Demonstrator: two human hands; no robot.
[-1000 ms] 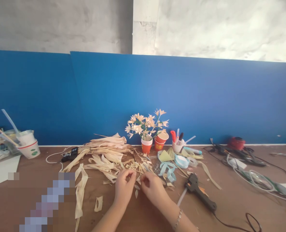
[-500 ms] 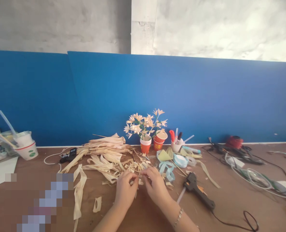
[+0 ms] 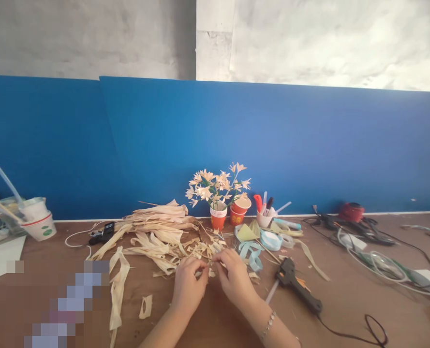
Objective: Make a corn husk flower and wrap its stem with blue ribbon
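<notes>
My left hand [image 3: 191, 282] and my right hand [image 3: 232, 275] are close together above the brown table, just in front of small cut husk scraps [image 3: 202, 249]. The fingers of each are pinched, and the fingertips nearly meet. Something small and pale seems to be between them, too small to make out. Behind the scraps, pale flowers on green stems [image 3: 218, 183] stand in stacked red and white paper cups [image 3: 218, 217]. Dried husks [image 3: 160, 222] lie in a heap beyond my left hand. A black glue gun [image 3: 296, 285] rests to the right of my right hand.
Blue ribbon [image 3: 253, 253], a white cup of pens [image 3: 265, 217] and red cups [image 3: 239, 210] stand or lie behind my right hand. Cables [image 3: 378, 266] cover the right side. A white cup [image 3: 40, 224] is at the far left, before a blue partition [image 3: 164, 140].
The whole view has shifted very slightly. Both hands keep nearly the same pinched pose and place.
</notes>
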